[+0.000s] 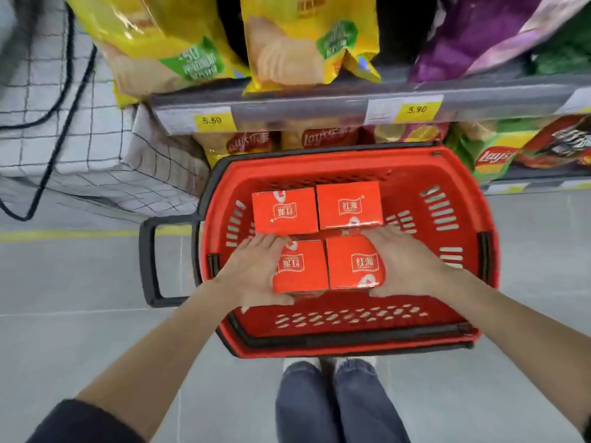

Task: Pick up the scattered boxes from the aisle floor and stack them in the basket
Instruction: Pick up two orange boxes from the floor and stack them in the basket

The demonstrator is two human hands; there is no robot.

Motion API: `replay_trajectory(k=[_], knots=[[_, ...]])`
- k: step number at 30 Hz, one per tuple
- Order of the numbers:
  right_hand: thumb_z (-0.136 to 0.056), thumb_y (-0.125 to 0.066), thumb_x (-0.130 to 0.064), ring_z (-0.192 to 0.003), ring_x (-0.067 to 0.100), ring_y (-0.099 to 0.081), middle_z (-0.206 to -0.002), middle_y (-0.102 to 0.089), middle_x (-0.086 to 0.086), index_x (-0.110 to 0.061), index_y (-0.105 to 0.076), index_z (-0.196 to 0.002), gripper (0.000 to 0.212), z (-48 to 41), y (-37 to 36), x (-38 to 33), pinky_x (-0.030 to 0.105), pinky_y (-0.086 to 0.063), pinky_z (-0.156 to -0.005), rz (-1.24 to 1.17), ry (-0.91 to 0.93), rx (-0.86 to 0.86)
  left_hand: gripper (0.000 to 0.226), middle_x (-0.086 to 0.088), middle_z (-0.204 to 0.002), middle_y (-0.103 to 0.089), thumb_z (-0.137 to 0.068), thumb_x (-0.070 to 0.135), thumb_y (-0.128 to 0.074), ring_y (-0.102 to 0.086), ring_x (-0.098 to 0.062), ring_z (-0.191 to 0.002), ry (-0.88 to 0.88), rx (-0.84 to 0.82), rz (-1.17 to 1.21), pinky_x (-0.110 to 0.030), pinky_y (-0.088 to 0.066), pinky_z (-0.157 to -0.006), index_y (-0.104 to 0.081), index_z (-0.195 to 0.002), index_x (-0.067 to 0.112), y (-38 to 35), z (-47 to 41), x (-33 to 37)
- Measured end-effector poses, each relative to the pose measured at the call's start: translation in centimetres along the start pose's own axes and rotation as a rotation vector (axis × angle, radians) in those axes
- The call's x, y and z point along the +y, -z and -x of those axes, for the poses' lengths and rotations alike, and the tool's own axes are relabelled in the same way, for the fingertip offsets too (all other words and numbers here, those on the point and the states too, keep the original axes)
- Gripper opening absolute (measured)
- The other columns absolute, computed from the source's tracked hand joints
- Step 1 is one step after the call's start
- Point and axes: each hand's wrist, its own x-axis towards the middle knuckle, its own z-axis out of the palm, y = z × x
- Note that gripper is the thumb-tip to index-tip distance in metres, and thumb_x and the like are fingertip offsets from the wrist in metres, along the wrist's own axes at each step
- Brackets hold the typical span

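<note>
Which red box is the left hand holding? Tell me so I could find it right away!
Look inside the red basket on the floor in front of the chip shelves. Four matching red boxes show there, two far and two near. It is the near-left box, with the left hand on its outer side; its neighbour, the near-right box, is pressed by the right hand instead.

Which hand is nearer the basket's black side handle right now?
Left. The left hand grips the near-left box, on the same side as the black handle. The right hand holds the near-right box, farther away.
</note>
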Motion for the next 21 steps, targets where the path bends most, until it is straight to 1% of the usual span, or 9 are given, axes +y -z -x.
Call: replay_trajectory(k=[3, 6, 9, 11, 13, 14, 16, 18, 21], knots=[[-0.061, -0.078, -0.046, -0.131, 0.020, -0.034, -0.144, -0.035, 0.004, -0.016, -0.018, -0.143, 0.106, -2.4, -2.7, 1.3, 0.036, -0.030, -0.112, 0.037, 0.013, -0.026, 0.104, -0.002, -0.140, -0.036, -0.062, 0.069, -0.066, -0.033, -0.021, -0.131, -0.008, 0.014, -0.047, -0.037, -0.025, -0.112, -0.020, -0.139, 0.016, -3.1, -1.9, -0.2], [-0.063, -0.076, -0.049, -0.131, 0.020, -0.033, -0.143, -0.035, 0.004, -0.014, -0.015, -0.144, 0.107, -4.1, -5.3, 2.1, 0.038, -0.028, -0.114, 0.071, 0.009, -0.041, 0.104, -0.007, -0.140, -0.037, -0.063, 0.066, -0.067, -0.034, -0.025, -0.131, 0.005, 0.016, -0.097, -0.039, -0.023, -0.113, -0.023, -0.139, 0.009, -5.9, -3.3, -0.6], [-0.065, -0.075, -0.048, -0.133, 0.020, -0.031, -0.145, -0.034, 0.005, -0.013, -0.016, -0.144, 0.105, -5.5, -7.5, 2.7, 0.038, -0.023, -0.116, 0.068, 0.016, -0.046, 0.108, -0.015, -0.123, -0.055, -0.048, 0.063, -0.078, -0.053, -0.032, -0.115, 0.010, 0.031, -0.167, -0.042, -0.039, -0.102, -0.042, -0.128, 0.000, -8.0, -4.3, -1.2], [-0.065, -0.075, -0.048, -0.134, 0.021, -0.031, -0.145, -0.033, 0.006, -0.013, -0.017, -0.144, 0.104, -6.5, -8.5, 3.0, 0.038, -0.022, -0.115, 0.063, 0.023, -0.035, 0.110, -0.016, -0.111, -0.062, -0.037, 0.064, -0.080, -0.061, -0.033, -0.104, 0.029, 0.065, -0.221, -0.043, -0.046, -0.094, -0.051, -0.119, -0.002, -9.2, -5.2, -1.9], [-0.063, -0.076, -0.048, -0.135, 0.022, -0.031, -0.145, -0.032, 0.006, -0.012, -0.018, -0.143, 0.105, -7.3, -9.5, 3.1, 0.039, -0.022, -0.115, 0.061, 0.024, -0.020, 0.107, -0.018, -0.110, -0.062, -0.040, 0.061, -0.080, -0.060, -0.035, -0.105, 0.022, 0.070, -0.274, -0.046, -0.046, -0.094, -0.053, -0.119, -0.004, -10.0, -5.8, -2.4], [-0.062, -0.077, -0.048, -0.134, 0.023, -0.032, -0.144, -0.032, 0.007, -0.012, -0.020, -0.143, 0.105, -7.7, -9.9, 3.2, 0.040, -0.023, -0.114, 0.059, 0.025, -0.004, 0.103, -0.021, -0.113, -0.061, -0.045, 0.055, -0.081, -0.058, -0.036, -0.108, 0.019, 0.071, -0.280, -0.048, -0.044, -0.096, -0.051, -0.122, -0.006, -10.3, -6.0, -2.4], [-0.057, -0.081, -0.046, -0.129, 0.025, -0.038, -0.139, -0.037, 0.009, -0.010, -0.029, -0.139, 0.104, -8.2, -10.7, 3.4, 0.042, -0.030, -0.110, 0.073, 0.035, 0.033, 0.093, -0.023, -0.114, -0.060, -0.050, 0.038, -0.082, -0.058, -0.037, -0.108, 0.049, 0.068, -0.332, -0.047, -0.045, -0.095, -0.050, -0.124, -0.007, -11.2, -6.4, -2.4], [-0.046, -0.085, -0.047, -0.116, 0.030, -0.051, -0.127, -0.048, 0.013, -0.006, -0.041, -0.132, 0.105, -8.6, -11.9, 3.8, 0.045, -0.042, -0.099, 0.123, 0.052, 0.081, 0.081, -0.019, -0.108, -0.063, -0.051, 0.021, -0.086, -0.062, -0.033, -0.099, 0.071, 0.097, -0.371, -0.042, -0.050, -0.088, -0.052, -0.121, -0.005, -12.6, -7.0, -2.6], [-0.027, -0.088, -0.052, -0.093, 0.029, -0.063, -0.107, -0.060, 0.013, -0.002, -0.054, -0.118, 0.109, -9.1, -13.4, 4.3, 0.042, -0.053, -0.081, 0.182, 0.014, 0.131, 0.080, -0.015, -0.110, -0.062, -0.054, 0.023, -0.086, -0.061, -0.029, -0.100, 0.072, 0.144, -0.349, -0.040, -0.049, -0.089, -0.050, -0.121, -0.001, -14.1, -7.9, -2.8]])
